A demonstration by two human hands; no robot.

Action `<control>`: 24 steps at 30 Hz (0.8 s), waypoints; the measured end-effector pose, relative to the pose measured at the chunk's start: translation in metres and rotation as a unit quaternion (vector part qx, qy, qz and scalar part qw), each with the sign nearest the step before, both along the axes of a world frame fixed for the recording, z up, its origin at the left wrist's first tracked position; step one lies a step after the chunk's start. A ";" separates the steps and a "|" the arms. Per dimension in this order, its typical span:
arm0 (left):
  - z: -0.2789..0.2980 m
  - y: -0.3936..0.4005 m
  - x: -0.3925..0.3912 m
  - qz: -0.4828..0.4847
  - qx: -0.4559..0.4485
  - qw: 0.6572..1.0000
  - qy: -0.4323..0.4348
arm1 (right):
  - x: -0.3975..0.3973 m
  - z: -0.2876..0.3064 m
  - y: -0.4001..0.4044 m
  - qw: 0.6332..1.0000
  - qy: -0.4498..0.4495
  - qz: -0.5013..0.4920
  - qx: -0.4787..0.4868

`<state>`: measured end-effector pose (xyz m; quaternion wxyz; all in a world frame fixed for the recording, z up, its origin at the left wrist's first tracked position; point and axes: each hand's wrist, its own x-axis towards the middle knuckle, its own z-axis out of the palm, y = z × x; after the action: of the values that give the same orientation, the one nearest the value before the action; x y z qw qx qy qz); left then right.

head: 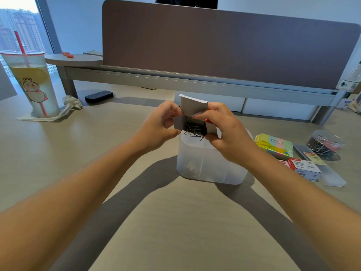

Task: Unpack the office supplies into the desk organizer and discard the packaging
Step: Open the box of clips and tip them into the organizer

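A small cardboard box (192, 107) with its flaps open is held over the translucent white desk organizer (211, 165) in the middle of the desk. Dark paper clips (195, 131) show inside the box, a few sticking out over its lower edge. My left hand (159, 127) pinches the box's left flap and side. My right hand (224, 132) grips the box's right side, its fingertips on the top flap. A few clips lie at the bottom of the organizer's left compartment (190, 169).
To the right lie a pack of coloured sticky notes (273, 146), a red and white staples box (303, 168), a flat clear package (320, 169) and a round clear tub of clips (324, 143). A drink cup with a straw (33, 83) stands far left. A black eraser-like block (98, 96) lies behind.
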<state>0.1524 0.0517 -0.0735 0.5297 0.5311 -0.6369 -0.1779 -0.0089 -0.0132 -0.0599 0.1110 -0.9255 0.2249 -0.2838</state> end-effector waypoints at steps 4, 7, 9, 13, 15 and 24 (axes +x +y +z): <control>-0.004 0.001 0.000 0.007 -0.018 1.000 0.000 | 0.001 -0.003 0.002 1.000 -0.008 -0.004 -0.014; -0.008 0.000 0.002 0.007 -0.022 1.000 0.003 | 0.002 -0.005 0.002 1.000 -0.006 -0.002 -0.024; -0.010 0.000 0.003 0.011 -0.024 1.000 0.003 | 0.002 -0.005 0.002 1.000 -0.002 -0.001 -0.030; -0.011 0.001 0.002 0.012 -0.031 0.999 0.004 | 0.002 -0.006 0.004 0.999 -0.005 0.002 -0.044; -0.011 0.002 0.000 0.023 -0.036 0.999 -0.001 | 0.002 -0.006 0.005 0.999 -0.013 -0.001 -0.047; -0.011 0.005 -0.001 0.044 -0.033 0.998 -0.005 | 0.005 -0.007 0.007 0.998 -0.035 -0.002 -0.048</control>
<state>0.1510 0.0569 -0.0841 0.5513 0.5418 -0.6209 -0.1305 -0.0040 -0.0064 -0.0669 0.0735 -0.9189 0.2088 -0.3266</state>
